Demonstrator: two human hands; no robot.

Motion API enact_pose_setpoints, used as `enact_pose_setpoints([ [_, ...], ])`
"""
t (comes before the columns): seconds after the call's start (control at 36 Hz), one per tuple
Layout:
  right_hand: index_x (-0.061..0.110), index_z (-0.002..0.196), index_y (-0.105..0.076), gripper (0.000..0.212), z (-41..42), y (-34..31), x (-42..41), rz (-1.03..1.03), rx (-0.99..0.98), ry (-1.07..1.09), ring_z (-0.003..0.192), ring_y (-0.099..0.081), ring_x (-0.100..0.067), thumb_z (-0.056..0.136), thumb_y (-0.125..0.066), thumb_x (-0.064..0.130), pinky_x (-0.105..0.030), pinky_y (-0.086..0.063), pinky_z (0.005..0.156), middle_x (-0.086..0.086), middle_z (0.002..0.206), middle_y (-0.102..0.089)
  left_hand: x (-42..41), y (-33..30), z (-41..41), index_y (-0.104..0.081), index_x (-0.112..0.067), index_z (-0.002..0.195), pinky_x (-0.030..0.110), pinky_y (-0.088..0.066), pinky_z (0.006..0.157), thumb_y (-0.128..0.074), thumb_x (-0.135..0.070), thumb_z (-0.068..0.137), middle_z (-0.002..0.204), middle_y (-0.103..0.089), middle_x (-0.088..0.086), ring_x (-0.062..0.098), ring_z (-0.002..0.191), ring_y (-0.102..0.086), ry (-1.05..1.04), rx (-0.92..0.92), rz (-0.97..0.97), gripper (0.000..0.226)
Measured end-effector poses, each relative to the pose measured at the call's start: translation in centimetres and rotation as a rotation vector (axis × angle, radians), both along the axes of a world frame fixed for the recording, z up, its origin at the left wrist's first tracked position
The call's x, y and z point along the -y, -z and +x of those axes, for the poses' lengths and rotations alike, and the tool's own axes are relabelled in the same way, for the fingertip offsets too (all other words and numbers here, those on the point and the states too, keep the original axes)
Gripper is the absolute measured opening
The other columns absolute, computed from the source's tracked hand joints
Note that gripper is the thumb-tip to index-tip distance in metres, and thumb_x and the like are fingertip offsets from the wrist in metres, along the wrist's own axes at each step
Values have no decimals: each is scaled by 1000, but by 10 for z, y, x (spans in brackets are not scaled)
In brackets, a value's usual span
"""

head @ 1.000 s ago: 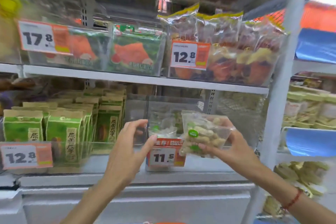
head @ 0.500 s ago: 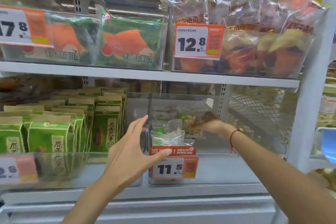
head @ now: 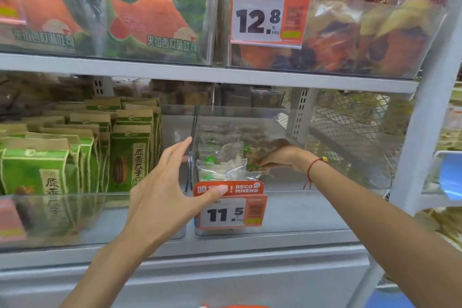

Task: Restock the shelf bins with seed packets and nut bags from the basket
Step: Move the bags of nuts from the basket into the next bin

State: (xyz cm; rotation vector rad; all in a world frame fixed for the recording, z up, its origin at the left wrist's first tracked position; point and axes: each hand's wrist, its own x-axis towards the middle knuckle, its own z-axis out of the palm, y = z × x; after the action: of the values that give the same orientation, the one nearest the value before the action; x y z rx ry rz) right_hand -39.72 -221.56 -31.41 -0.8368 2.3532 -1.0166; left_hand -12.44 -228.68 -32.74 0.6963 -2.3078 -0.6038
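Note:
A clear plastic bin (head: pixel 272 222) with an 11.5 price tag (head: pixel 228 211) stands on the middle shelf. Clear nut bags (head: pixel 222 165) with green dots stand inside it. My right hand (head: pixel 280 157) reaches into the bin from the right and grips a nut bag (head: pixel 252 155) behind the front ones. My left hand (head: pixel 165 192) rests on the bin's front left corner, thumb on the tag's top, fingers spread along the bin wall. A red cord circles my right wrist.
Green seed packets (head: pixel 130 155) fill the bin to the left. The upper shelf (head: pixel 200 72) holds watermelon toast bags (head: pixel 152 17) and bread bags behind a 12.8 tag (head: pixel 268 15). A white upright (head: pixel 422 132) stands at right. An orange rim (head: pixel 240 305) peeks at the bottom edge.
My right hand carried the nut bag from in front of the shelf into the bin and lowered it behind the front bags. My left hand moved onto the bin's front corner.

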Motion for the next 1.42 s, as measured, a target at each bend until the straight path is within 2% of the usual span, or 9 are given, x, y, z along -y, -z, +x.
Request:
enact_pose_setpoints([
  [0.11, 13, 115, -53, 50, 1, 2, -4, -57, -27, 5, 101, -66, -28, 73, -78, 1, -38, -55, 88, -14, 115, -65, 3, 3, -1, -14, -45, 145, 42, -43, 98, -47, -94, 51, 147, -30, -23, 6, 122, -46, 3, -16, 8, 111],
  [0.22, 21, 134, -33, 95, 0, 1, 1, 2, -475, 51, 112, -54, -32, 59, -89, 22, -41, -50, 91, -9, 126, -51, 4, 5, 0, -13, -45, 145, 44, -43, 98, -40, -93, 46, 147, -32, -22, 6, 122, -46, -3, -15, 6, 113],
  [0.33, 29, 126, -48, 68, 8, -1, 0, 136, -857, -60, 109, -53, -26, 68, -83, 33, -36, -48, 86, -4, 123, -46, 4, 5, 0, -14, -44, 145, 42, -42, 96, -42, -93, 48, 147, -33, -21, 8, 123, -47, -4, -15, -8, 112],
  [0.44, 25, 130, -50, 62, 9, -3, 3, 292, -1111, -105, 123, -38, -25, 76, -75, 43, -35, -32, 100, -3, 128, -51, 4, 4, 0, -12, -45, 145, 42, -42, 97, -42, -92, 50, 147, -31, -21, 7, 123, -46, -3, -6, -17, 111],
  [0.53, 21, 131, -49, 62, 9, -2, 3, 292, -1113, -133, 124, -38, -25, 78, -75, 38, -36, -29, 102, -3, 132, -52, 3, 3, 1, -12, -44, 146, 41, -41, 97, -47, -93, 52, 148, -31, -21, 7, 123, -46, 3, 0, -15, 111],
  [0.89, 28, 135, -41, 67, -3, 1, -1, 205, -790, -214, 115, -50, -25, 76, -70, 14, -29, -44, 74, -4, 134, -51, 2, 1, 2, -11, -43, 146, 40, -39, 99, -51, -89, 54, 147, -32, -21, 6, 121, -47, 16, -5, 15, 110],
  [1.11, 26, 125, -54, 49, 15, -27, -34, 47, -855, -222, 116, -51, -21, 78, -71, 27, -35, -47, 93, -2, 127, -56, -1, -2, 6, -18, -40, 145, 35, -40, 98, -57, -82, 55, 145, -34, -19, 2, 119, -43, 64, -64, 35, 107],
  [1.28, 26, 119, -60, 33, 73, -32, -83, -143, -999, -304, 108, -53, -11, 86, -66, 24, -29, -47, 87, 8, 116, -61, -17, 9, 30, -41, -34, 133, 26, -39, 98, -75, -43, 73, 129, -42, -23, -2, 118, -42, 98, -249, -158, 69],
  [1.42, 26, 105, -65, 23, 145, -22, -114, -286, -1172, -410, 91, -59, -15, 85, -67, 15, -37, -53, 61, 10, 100, -63, -45, 18, 69, -57, -32, 112, 27, -49, 78, -60, -36, 82, 112, -57, -20, 4, 99, -56, 45, -172, -386, 30],
])
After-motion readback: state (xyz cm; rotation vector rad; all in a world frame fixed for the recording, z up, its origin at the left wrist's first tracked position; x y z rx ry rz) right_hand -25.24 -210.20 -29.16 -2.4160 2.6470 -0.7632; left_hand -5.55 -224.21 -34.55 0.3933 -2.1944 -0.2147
